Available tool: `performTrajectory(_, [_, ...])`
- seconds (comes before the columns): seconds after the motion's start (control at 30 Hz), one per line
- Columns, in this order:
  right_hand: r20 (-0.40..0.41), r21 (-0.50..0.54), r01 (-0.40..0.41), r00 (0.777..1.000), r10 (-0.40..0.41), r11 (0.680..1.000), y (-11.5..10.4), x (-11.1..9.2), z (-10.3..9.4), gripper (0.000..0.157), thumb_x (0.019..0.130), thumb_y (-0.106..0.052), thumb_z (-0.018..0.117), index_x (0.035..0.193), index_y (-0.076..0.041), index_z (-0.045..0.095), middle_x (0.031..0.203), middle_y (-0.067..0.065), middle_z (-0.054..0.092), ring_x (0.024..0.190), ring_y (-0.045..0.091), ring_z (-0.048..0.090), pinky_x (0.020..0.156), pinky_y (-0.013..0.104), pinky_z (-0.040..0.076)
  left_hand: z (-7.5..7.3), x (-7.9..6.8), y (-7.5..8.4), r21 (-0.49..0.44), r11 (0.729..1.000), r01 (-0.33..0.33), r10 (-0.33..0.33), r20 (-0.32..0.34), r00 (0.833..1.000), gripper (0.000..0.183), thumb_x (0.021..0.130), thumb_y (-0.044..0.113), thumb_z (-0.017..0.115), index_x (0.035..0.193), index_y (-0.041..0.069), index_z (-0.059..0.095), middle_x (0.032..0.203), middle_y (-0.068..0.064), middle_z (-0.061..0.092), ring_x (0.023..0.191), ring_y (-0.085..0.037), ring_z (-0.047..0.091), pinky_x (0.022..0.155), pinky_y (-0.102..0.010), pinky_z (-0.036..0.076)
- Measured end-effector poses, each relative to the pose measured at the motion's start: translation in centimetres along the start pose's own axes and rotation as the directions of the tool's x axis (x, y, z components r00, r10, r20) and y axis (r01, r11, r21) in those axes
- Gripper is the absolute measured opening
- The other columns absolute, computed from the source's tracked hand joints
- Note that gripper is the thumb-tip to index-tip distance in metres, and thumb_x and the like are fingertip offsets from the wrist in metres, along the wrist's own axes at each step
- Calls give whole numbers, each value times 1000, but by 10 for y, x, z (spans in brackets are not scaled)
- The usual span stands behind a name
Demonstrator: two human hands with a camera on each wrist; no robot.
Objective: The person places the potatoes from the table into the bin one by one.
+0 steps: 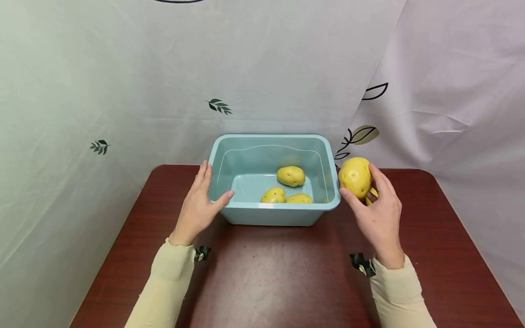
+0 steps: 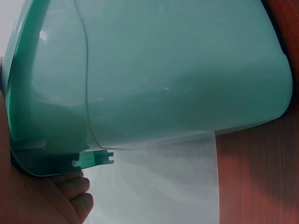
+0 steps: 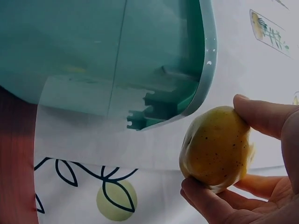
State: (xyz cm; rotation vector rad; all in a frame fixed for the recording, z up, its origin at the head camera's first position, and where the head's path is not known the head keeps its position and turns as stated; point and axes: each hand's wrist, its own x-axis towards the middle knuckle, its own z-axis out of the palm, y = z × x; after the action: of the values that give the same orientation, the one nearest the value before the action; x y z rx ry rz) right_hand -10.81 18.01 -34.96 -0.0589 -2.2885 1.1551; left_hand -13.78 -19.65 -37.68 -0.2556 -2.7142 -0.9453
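Note:
A light blue plastic bin (image 1: pixel 270 214) holds several yellow potatoes, one potato (image 1: pixel 290 176) toward the back and others nearer the front wall. My left hand (image 1: pixel 198 205) lies at the bin's front left corner, thumb stretched over the rim (image 2: pixel 28 172) and fingers extended along the outer left side. Just outside the right rim, my right hand (image 1: pixel 379 214) holds another potato (image 1: pixel 355 176) between thumb and fingertips. The right wrist view shows this potato (image 3: pixel 217 147) level with the bin's corner. More yellow shows behind it between the fingers in the head view.
The bin stands on a dark red wooden table (image 1: pixel 254 273), near its back edge. A pale cloth (image 1: pixel 270 68) with printed leaves hangs behind and at both sides. Small black straps (image 1: pixel 362 264) sit at the wrists.

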Motion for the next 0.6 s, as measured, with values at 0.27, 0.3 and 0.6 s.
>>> performTrajectory(0.27, [8, 29, 58, 998, -58, 998, -5, 3, 9, 77, 69, -28, 82, 137, -14, 47, 128, 1, 52, 99, 15, 56, 77, 6, 43, -1, 0, 1, -8, 1000, 4, -4, 4, 1000, 95, 81, 61, 57, 148, 10, 15, 154, 10, 2, 140, -14, 11, 104, -49, 28])
performTrajectory(0.3, [13, 38, 64, 998, -64, 997, -5, 3, 10, 78, 70, -28, 82, 137, -14, 47, 129, 2, 51, 101, 16, 57, 77, 7, 43, -1, 0, 1, -8, 1000, 4, -4, 3, 1000, 95, 81, 61, 57, 148, 10, 15, 154, 10, 2, 140, -14, 11, 104, -49, 28])
performTrajectory(0.6, [49, 80, 75, 996, -79, 994, -10, 6, 19, 79, 69, -27, 82, 138, -12, 45, 133, 2, 48, 105, 16, 56, 79, 10, 44, -1, 0, 2, -7, 1000, 8, -8, 6, 1000, 94, 81, 62, 57, 148, 11, 15, 154, 10, 2, 140, -13, 10, 104, -48, 27])
